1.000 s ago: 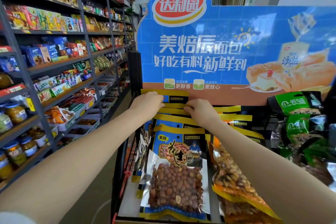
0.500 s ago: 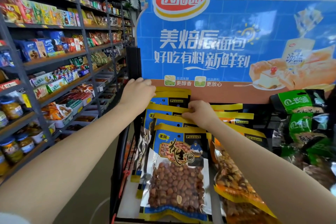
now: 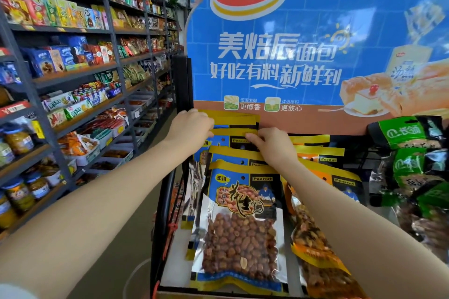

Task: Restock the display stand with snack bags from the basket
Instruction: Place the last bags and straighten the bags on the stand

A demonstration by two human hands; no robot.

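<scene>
A black display stand (image 3: 181, 85) holds a hanging row of blue-and-yellow peanut bags; the front bag (image 3: 239, 221) shows red peanuts through a clear window. My left hand (image 3: 190, 128) pinches the yellow top edge of a rear peanut bag (image 3: 237, 132) at its left corner. My right hand (image 3: 272, 144) grips the same yellow top strip toward its right side, just below the blue cardboard sign (image 3: 303, 51). Orange peanut bags (image 3: 315, 250) hang in the column to the right. No basket is in view.
Green snack bags (image 3: 410, 143) hang at the far right of the stand. Dark shelving (image 3: 73, 73) packed with boxes, packets and jars runs along the left, with an aisle floor (image 3: 126, 238) between it and the stand.
My left hand dropped from the stand's upper left edge onto the rear bag's yellow top. My right hand rose slightly along that strip. The camera tilted a little.
</scene>
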